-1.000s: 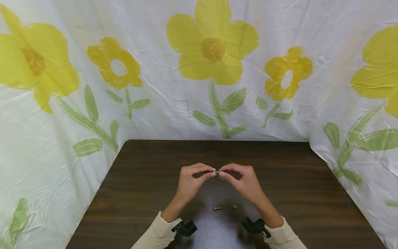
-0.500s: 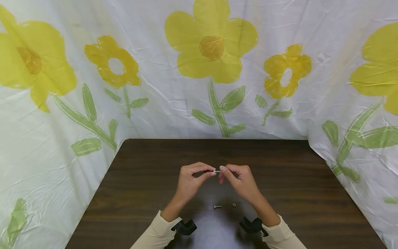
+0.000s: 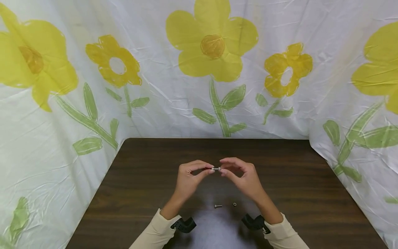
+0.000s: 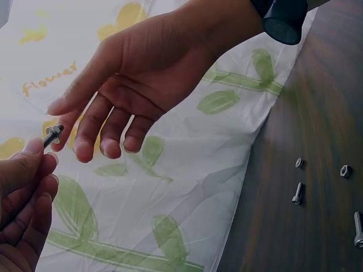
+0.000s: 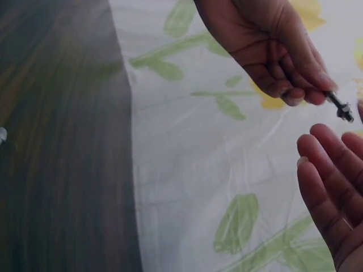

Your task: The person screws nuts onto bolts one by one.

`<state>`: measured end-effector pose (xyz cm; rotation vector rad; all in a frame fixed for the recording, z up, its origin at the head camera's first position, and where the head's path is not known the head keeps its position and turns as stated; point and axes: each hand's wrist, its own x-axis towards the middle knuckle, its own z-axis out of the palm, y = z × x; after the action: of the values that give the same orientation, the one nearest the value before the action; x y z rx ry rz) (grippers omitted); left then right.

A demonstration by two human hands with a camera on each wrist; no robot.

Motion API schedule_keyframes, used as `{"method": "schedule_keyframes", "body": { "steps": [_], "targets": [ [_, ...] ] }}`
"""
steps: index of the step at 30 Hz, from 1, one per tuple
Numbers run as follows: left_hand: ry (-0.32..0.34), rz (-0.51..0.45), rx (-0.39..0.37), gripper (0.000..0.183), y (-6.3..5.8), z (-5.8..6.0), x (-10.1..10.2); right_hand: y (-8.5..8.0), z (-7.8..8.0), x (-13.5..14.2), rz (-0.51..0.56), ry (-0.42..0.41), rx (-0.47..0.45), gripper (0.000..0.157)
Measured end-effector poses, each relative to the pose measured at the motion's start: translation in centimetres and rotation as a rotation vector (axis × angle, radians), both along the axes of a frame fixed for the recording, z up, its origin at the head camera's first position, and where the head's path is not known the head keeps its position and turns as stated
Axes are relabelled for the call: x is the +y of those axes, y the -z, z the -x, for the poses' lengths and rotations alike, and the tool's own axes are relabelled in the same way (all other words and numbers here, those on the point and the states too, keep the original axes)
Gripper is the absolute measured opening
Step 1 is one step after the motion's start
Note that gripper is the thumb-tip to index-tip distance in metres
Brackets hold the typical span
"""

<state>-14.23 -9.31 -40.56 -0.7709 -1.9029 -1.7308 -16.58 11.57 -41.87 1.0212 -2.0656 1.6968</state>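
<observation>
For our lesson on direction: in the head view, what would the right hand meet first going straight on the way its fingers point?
Probably the free end of the bolt pinched by the left hand; its depth from the right hand is unclear.

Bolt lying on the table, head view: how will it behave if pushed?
The bolt is likely stiff, judging by its metallic shine. Lying on its side with one end wider, it may roll in an arc. The glossy table could let it slide.
</observation>
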Motion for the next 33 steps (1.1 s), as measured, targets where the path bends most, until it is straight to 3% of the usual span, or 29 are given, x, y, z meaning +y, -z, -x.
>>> {"method": "schedule_keyframes", "body": {
  "steps": [5, 13, 26, 33],
  "targets": [
    [0.001, 0.000, -0.001, 0.012, -0.02, 0.00, -0.03, 0.63, 0.38, 0.09, -0.011, -0.002, 0.074, 0.039],
    [0.034, -0.010, 0.000, 0.010, 0.21, -0.04, 0.07, 0.96, 0.48, 0.01, 0.020, -0.004, 0.112, 0.028],
    [0.043, -0.005, 0.016, 0.011, 0.37, -0.06, 0.39, 0.80, 0.13, 0.01, -0.035, 0.005, 0.024, 0.015],
    [0.040, 0.017, 0.006, 0.012, 0.43, -0.31, 0.44, 0.85, 0.05, -0.23, -0.086, 0.034, -0.027, 0.024]
  ]
}}
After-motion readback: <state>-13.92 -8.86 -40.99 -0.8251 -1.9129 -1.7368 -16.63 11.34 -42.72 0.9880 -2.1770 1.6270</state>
